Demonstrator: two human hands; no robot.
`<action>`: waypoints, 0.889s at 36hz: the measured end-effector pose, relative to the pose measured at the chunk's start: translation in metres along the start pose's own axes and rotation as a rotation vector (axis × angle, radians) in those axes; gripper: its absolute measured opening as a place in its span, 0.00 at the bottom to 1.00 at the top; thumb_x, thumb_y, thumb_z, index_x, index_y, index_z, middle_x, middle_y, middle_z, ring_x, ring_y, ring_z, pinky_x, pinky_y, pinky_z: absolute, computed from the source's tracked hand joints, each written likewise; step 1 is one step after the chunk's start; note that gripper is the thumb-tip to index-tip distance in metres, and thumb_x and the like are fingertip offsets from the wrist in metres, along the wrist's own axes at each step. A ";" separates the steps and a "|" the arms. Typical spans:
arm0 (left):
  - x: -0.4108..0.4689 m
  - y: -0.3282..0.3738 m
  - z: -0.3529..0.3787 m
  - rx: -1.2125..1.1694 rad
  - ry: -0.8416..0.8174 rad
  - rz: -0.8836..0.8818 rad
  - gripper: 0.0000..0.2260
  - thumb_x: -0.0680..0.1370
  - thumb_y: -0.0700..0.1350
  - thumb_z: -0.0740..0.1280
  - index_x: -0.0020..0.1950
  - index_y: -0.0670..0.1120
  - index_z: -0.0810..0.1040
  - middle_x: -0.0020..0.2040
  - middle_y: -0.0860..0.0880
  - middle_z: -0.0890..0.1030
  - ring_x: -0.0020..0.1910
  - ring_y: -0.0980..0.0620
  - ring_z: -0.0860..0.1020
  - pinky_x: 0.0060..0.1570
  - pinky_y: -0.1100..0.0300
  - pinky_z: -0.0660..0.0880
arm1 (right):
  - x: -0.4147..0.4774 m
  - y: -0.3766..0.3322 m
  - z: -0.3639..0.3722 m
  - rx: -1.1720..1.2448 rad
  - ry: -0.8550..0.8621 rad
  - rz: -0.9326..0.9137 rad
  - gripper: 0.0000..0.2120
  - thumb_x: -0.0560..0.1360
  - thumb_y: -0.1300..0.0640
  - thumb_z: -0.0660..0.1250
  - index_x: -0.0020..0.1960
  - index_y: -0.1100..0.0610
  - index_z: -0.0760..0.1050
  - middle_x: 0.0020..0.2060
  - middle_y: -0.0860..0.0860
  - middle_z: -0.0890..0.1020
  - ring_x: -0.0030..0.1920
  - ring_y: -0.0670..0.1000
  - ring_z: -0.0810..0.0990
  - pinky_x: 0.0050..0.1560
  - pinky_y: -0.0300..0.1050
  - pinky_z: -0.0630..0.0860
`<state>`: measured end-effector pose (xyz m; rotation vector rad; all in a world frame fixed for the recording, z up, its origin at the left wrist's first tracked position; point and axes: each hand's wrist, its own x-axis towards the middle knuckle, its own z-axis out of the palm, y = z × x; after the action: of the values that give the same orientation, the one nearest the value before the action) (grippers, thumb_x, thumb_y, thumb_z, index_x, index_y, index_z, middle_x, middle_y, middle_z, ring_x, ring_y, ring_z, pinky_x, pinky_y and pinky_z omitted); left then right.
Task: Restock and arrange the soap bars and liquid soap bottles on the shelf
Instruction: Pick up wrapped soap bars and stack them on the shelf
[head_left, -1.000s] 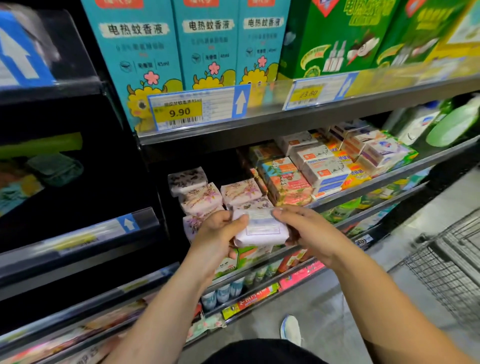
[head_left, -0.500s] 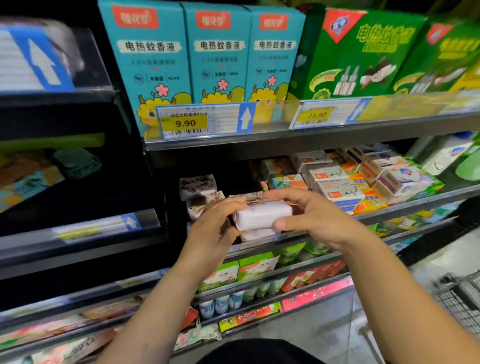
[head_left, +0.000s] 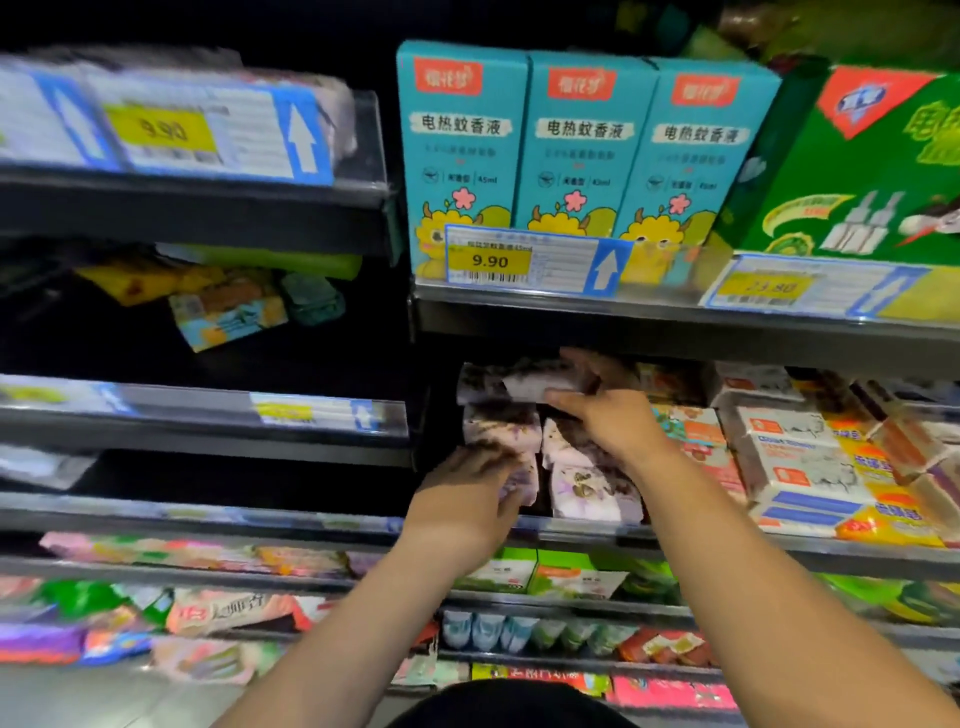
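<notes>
head view: right hand far in on the shelf, fingers clamped round a floral soap bar atop the left stack. left hand nearer, fingers against the front soap bar; gripping or merely touching, cannot tell. boxed soaps to the right.

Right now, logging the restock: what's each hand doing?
Left hand: on a lower soap bar, grip blurred, cannot tell.
Right hand: holding the top soap bar.

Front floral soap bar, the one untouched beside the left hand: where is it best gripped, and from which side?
Probably pinch the front floral soap bar across its upper and lower edges, from the aisle: packs crowd both sides, and its wide face tilts outward.
</notes>
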<state>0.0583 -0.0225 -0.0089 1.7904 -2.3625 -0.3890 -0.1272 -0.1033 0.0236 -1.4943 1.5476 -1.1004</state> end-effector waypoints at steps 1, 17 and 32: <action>-0.001 0.000 -0.001 0.012 -0.003 0.001 0.21 0.83 0.60 0.53 0.76 0.59 0.65 0.76 0.57 0.66 0.74 0.51 0.62 0.71 0.58 0.62 | 0.006 0.000 0.007 0.046 -0.003 0.014 0.15 0.71 0.61 0.78 0.55 0.52 0.79 0.44 0.53 0.83 0.36 0.46 0.78 0.35 0.38 0.76; -0.005 0.006 -0.009 -0.019 -0.002 -0.080 0.19 0.84 0.54 0.56 0.74 0.53 0.70 0.75 0.53 0.67 0.74 0.50 0.62 0.70 0.58 0.64 | 0.046 -0.005 0.033 -0.413 -0.349 -0.105 0.27 0.75 0.53 0.73 0.72 0.54 0.70 0.67 0.54 0.77 0.66 0.55 0.75 0.56 0.34 0.67; 0.006 0.002 -0.011 -0.007 -0.030 -0.084 0.17 0.82 0.53 0.58 0.70 0.56 0.74 0.70 0.56 0.73 0.70 0.51 0.68 0.65 0.54 0.72 | 0.039 0.000 -0.023 -1.101 -0.683 0.077 0.30 0.76 0.61 0.69 0.76 0.53 0.65 0.71 0.57 0.72 0.67 0.58 0.73 0.63 0.44 0.70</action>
<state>0.0584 -0.0293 0.0023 1.8980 -2.3080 -0.4367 -0.1515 -0.1395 0.0346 -2.1234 1.6942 0.4617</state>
